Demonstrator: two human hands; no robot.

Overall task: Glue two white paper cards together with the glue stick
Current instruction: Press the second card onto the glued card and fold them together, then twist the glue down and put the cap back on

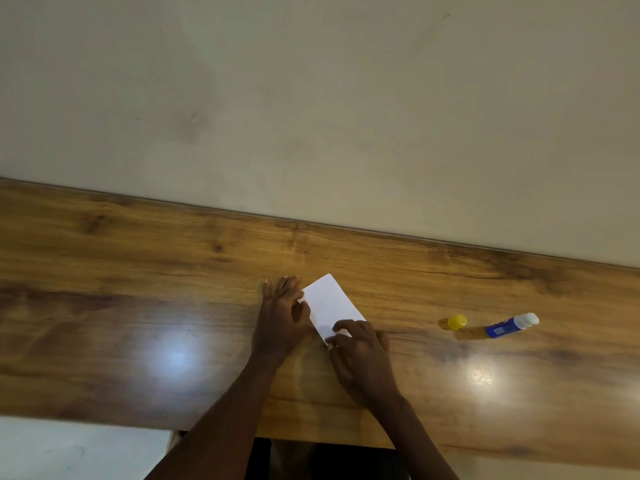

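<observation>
Card [329,301] under fingertips [338,327] (flat on table [138,271])

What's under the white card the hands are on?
Only the wooden table shows around the white card. Left hand and right hand touch its edges; whether a second card lies beneath is hidden.

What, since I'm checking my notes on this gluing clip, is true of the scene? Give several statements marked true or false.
1. The glue stick lies on its side on the table. True.
2. The yellow cap is on the stick. False: it sits apart, just left of it.
3. The left hand and the right hand both touch the white card. True.
4. The right hand holds the glue stick. False: its fingertips are on the card's near end.
</observation>
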